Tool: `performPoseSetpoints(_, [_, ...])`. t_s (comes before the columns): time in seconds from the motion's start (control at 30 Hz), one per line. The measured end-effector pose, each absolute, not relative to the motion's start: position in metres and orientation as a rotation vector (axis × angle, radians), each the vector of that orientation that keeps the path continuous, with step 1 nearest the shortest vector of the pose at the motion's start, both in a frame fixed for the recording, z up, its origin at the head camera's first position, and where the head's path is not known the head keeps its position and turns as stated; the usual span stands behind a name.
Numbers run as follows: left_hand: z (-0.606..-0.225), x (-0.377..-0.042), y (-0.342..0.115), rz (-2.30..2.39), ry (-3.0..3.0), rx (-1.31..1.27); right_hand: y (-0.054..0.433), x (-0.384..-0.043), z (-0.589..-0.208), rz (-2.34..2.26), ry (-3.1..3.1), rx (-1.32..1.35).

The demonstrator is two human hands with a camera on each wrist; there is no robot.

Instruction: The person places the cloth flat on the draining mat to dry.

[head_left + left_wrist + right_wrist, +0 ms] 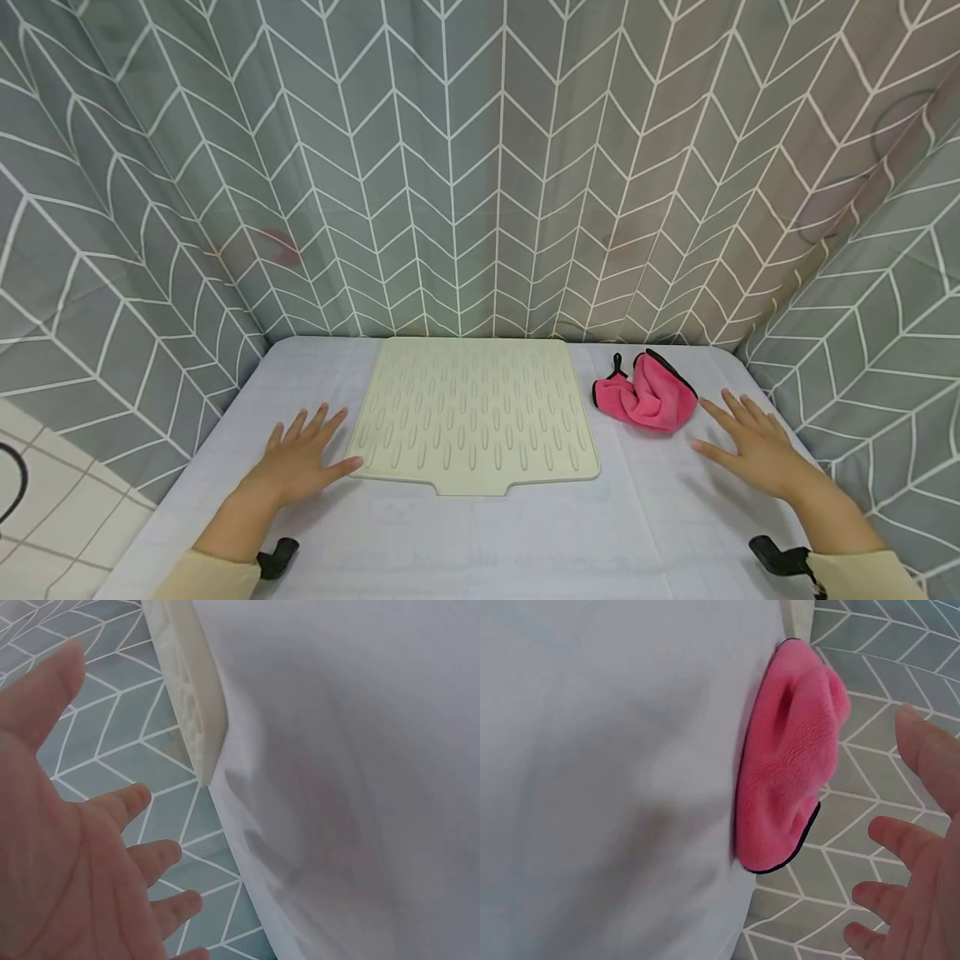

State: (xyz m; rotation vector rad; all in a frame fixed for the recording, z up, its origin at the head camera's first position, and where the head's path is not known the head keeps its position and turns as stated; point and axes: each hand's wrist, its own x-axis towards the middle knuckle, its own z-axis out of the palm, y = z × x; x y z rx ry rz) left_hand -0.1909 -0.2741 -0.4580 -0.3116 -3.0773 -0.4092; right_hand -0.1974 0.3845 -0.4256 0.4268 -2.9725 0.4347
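A cream ribbed mat (474, 408) with a short tab on its near edge lies flat on the table. To its right is a crumpled pink cloth (648, 396) with black edging and a small black loop. My left hand (300, 458) hovers beside the mat's near left corner, fingers spread, holding nothing; the left wrist view shows its palm apart from the mat (196, 697). Fingers spread as well, my right hand (757, 450) is over the table just right of the cloth. In the right wrist view a gap separates it from the cloth (791, 757).
A white cloth covers the table (480, 550). Grey curtains (480, 167) with white chevron lines hang behind it and on both sides. At the lower left, white floor tiles (60, 500) show, with part of a dark curved object (18, 483) at the frame's edge.
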Motion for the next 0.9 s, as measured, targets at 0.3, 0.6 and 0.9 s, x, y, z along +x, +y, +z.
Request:
performPoseSetpoints(0.3, [-0.451, -0.19, -0.26, -0.444, -3.19, -0.259, 0.368, -0.205, -0.419, 0.521, -2.992, 0.435])
performPoseSetpoints(0.6, [-0.452, -0.194, -0.255, -0.523, -3.279, -0.224, 0.346, -0.215, -0.412, 0.783, -2.97, 0.496])
performPoseSetpoints(0.9, [-0.452, -0.195, -0.252, -0.555, -3.302, -0.219, 0.339, -0.237, -0.425, 1.012, -2.777, 0.633])
